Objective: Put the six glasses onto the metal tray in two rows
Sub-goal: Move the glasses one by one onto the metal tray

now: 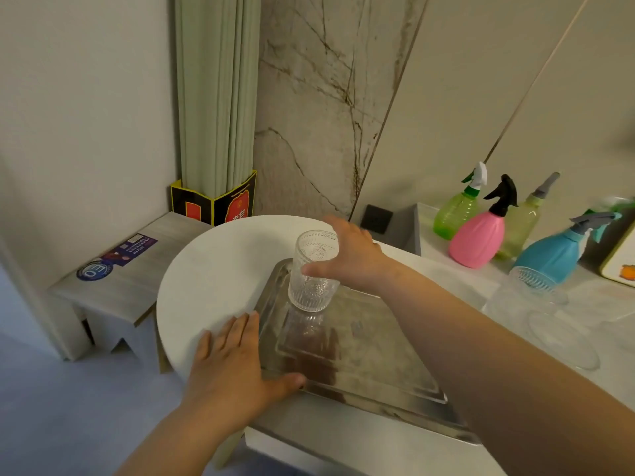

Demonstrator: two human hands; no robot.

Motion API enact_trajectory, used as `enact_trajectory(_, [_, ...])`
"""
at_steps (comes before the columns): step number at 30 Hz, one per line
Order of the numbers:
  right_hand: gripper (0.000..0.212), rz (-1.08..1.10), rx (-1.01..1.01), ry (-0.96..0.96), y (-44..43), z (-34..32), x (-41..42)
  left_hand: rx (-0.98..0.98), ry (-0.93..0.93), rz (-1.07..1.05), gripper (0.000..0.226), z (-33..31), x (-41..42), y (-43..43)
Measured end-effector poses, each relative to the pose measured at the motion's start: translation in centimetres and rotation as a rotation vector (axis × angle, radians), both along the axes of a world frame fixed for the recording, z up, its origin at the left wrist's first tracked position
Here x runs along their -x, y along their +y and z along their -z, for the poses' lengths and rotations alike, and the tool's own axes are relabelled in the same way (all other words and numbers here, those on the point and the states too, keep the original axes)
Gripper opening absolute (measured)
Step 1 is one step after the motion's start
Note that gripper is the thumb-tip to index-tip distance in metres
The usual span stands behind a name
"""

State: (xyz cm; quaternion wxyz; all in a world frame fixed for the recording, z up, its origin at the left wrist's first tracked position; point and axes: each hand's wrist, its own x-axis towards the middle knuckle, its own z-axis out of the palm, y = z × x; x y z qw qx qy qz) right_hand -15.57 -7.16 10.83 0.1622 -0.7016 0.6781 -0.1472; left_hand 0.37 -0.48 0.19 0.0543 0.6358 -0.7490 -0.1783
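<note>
Only one view — head cam, worn by the person, wide-angle, so the straight wall lines bend near the edges. It looks forward and down, tilted, from above the round white counter (220, 269), close: both forearms enter from the bottom edge, and the metal tray (360, 352) sits at approx. the centre. Upper half shows the wall corner and a green curtain (216, 94). The spray bottles (481, 235) are at the right side — farther away. No 2nd view to overlap with.
</note>
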Motion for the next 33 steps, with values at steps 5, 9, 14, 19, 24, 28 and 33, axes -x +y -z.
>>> enact_trajectory(5, [0.072,0.022,0.055,0.041,4.5,-2.0,3.6,0.065,0.008,0.027,0.093,0.1,0.2,0.5])
enact_trajectory(9, [0.064,0.081,0.107,0.096,10.5,-2.3,7.6,0.226,0.030,0.120,0.072,-0.1,0.7,1.5])
enact_trajectory(14, [0.080,0.314,0.030,0.217,17.4,-1.1,12.2,0.214,0.065,0.255,0.106,-0.7,1.8,4.2])
enact_trajectory(19, [0.098,0.473,-0.067,0.249,21.1,0.2,15.2,0.189,-0.043,0.278,0.114,-0.7,2.0,5.0])
enact_trajectory(24, [0.098,0.561,-0.046,0.211,21.8,0.6,16.4,0.176,-0.112,0.286,0.148,-0.4,1.7,5.2])
enact_trajectory(28, [0.095,0.570,-0.073,0.136,22.0,1.1,16.7,0.162,-0.050,0.264,0.148,-0.2,1.5,5.3])
enact_trajectory(33, [0.089,0.594,-0.042,0.054,21.9,0.9,16.5,0.208,0.003,0.279,0.111,-0.1,1.4,5.4])
